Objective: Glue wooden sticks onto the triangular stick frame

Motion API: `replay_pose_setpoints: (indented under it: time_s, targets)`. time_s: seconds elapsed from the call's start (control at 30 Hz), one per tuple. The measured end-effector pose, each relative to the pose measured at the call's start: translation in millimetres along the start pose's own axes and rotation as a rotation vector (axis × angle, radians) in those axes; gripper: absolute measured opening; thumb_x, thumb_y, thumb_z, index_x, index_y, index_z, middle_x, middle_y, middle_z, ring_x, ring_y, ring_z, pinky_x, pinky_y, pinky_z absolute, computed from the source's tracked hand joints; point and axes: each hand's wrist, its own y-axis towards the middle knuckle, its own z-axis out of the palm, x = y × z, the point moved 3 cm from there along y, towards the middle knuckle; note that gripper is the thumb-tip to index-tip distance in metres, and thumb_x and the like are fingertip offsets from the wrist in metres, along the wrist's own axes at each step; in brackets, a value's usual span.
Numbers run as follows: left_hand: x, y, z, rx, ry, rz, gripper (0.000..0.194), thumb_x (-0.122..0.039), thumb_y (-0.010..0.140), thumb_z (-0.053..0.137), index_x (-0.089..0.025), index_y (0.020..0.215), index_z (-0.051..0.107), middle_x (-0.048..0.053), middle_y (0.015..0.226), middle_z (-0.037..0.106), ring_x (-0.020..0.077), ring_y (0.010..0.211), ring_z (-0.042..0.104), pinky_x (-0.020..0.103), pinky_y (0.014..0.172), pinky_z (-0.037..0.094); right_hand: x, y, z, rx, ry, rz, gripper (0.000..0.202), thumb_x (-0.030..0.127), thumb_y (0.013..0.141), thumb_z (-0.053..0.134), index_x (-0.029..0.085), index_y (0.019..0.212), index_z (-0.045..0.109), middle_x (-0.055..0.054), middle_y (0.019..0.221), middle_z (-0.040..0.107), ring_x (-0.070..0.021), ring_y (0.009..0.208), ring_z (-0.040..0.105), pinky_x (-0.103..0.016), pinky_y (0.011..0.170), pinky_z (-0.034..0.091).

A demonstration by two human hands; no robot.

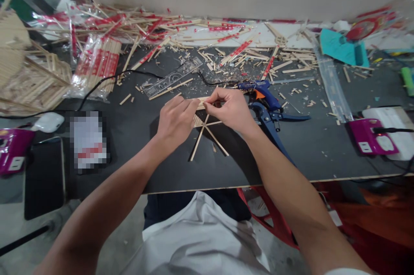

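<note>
A spoked frame of thin wooden sticks [210,133] lies on the dark tabletop, its sticks crossing at one hub and a section of close-set sticks filling its far left part. My left hand [176,119] is closed over that filled section, fingers curled onto the sticks. Opposite it, my right hand [231,109] pinches with thumb and index finger at the end of a short wooden stick [202,103] on the far side. The fingers partly hide this stick and the frame beneath. Just right of my right hand lie a blue glue gun [267,93] and a blue-handled cutter [267,119].
Chopsticks in red-printed wrappers [98,61] and cut stick pieces [226,57] litter the back. A clear ruler [174,77] lies beyond my hands. Stick constructions [42,76] stand left, near a phone [44,178]. A purple power socket [371,137] sits right; a black cable [106,79] crosses the left.
</note>
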Motion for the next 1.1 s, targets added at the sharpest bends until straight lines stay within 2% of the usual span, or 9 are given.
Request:
replay_pose_setpoints:
  time_s: [0.37, 0.47, 0.53, 0.67, 0.73, 0.83, 0.97, 1.03, 1.1]
  targets:
    - [1.6, 0.1, -1.1, -0.076, 0.037, 0.065, 0.029, -0.007, 0.096, 0.044, -0.016, 0.096, 0.071, 0.005, 0.082, 0.075, 0.0181, 0.071, 0.062, 0.03, 0.067, 0.047, -3.8, -1.5, 2.4, -0.025, -0.008, 0.046, 0.015, 0.029, 0.077, 0.067, 0.019, 0.067, 0.061, 0.001, 0.065, 0.064, -0.0115, 0.061, 0.051, -0.027, 0.06, 0.041]
    - [1.8, -0.1, -2.1, -0.111, 0.019, 0.088, 0.028, -0.006, 0.096, 0.045, -0.016, 0.095, 0.07, 0.004, 0.08, 0.075, 0.0172, 0.069, 0.062, 0.03, 0.067, 0.047, -0.5, -2.3, -0.5, 0.016, -0.026, 0.058, 0.014, 0.031, 0.079, 0.068, 0.018, 0.073, 0.066, -0.001, 0.071, 0.069, -0.0138, 0.065, 0.058, -0.028, 0.064, 0.047]
    - [1.7, -0.1, -2.5, -0.115, -0.023, 0.08, 0.029, -0.006, 0.096, 0.044, -0.017, 0.095, 0.071, 0.004, 0.079, 0.075, 0.0165, 0.068, 0.062, 0.029, 0.067, 0.047, 6.5, -3.3, -7.6, 0.054, -0.067, 0.057, 0.014, 0.032, 0.081, 0.068, 0.018, 0.081, 0.071, -0.004, 0.081, 0.075, -0.0171, 0.075, 0.066, -0.031, 0.073, 0.052]
    - [1.5, -0.4, -2.6, -0.118, -0.106, 0.038, 0.03, -0.007, 0.097, 0.044, -0.017, 0.099, 0.072, 0.005, 0.078, 0.074, 0.0164, 0.069, 0.062, 0.029, 0.067, 0.047, 29.2, -10.0, -39.6, -0.011, -0.262, 0.05, 0.024, 0.033, 0.087, 0.066, 0.02, 0.104, 0.076, -0.008, 0.107, 0.078, -0.0239, 0.099, 0.071, -0.039, 0.091, 0.055]
    - [1.9, -1.0, -3.0, -0.112, -0.129, 0.019, 0.03, -0.007, 0.097, 0.044, -0.017, 0.097, 0.072, 0.004, 0.075, 0.072, 0.0163, 0.068, 0.061, 0.029, 0.068, 0.047, 38.6, -18.1, -59.6, -0.051, -0.405, 0.092, 0.028, 0.034, 0.088, 0.065, 0.02, 0.11, 0.075, -0.008, 0.112, 0.077, -0.0262, 0.103, 0.071, -0.042, 0.096, 0.054]
    - [2.9, -2.2, -4.9, -0.101, -0.161, 0.002, 0.03, -0.009, 0.099, 0.043, -0.017, 0.095, 0.072, 0.004, 0.071, 0.069, 0.016, 0.067, 0.061, 0.028, 0.067, 0.048, 42.9, -38.7, -87.6, -0.022, -0.596, 0.164, 0.031, 0.039, 0.088, 0.065, 0.023, 0.113, 0.075, -0.009, 0.121, 0.075, -0.0304, 0.112, 0.069, -0.047, 0.101, 0.052]
    - [2.7, -3.4, -9.8, -0.155, -0.169, 0.006, 0.032, -0.007, 0.099, 0.041, -0.017, 0.095, 0.071, 0.003, 0.074, 0.071, 0.0149, 0.071, 0.065, 0.026, 0.071, 0.051, 26.5, -78.9, -123.3, -0.042, -0.76, 0.286, 0.043, 0.05, 0.088, 0.063, 0.019, 0.117, 0.072, -0.014, 0.122, 0.073, -0.0367, 0.113, 0.069, -0.054, 0.101, 0.052]
    - [1.3, -3.4, -11.5, -0.181, -0.182, 0.03, 0.031, -0.005, 0.099, 0.042, -0.016, 0.094, 0.07, 0.003, 0.075, 0.072, 0.0146, 0.07, 0.065, 0.027, 0.073, 0.052, 11.1, -99.7, -137.8, -0.042, -0.815, 0.346, 0.057, 0.059, 0.085, 0.065, 0.017, 0.124, 0.069, -0.017, 0.128, 0.07, -0.041, 0.12, 0.065, -0.058, 0.105, 0.05]
    - [0.0, -3.2, -12.1, -0.184, -0.182, 0.045, 0.029, -0.004, 0.098, 0.043, -0.016, 0.093, 0.07, 0.003, 0.075, 0.072, 0.0143, 0.068, 0.063, 0.027, 0.073, 0.052, -5.0, -116.7, -146.9, 0.023, -0.863, 0.35, 0.076, 0.067, 0.083, 0.065, 0.015, 0.138, 0.061, -0.021, 0.142, 0.061, -0.0441, 0.134, 0.056, -0.061, 0.112, 0.045]
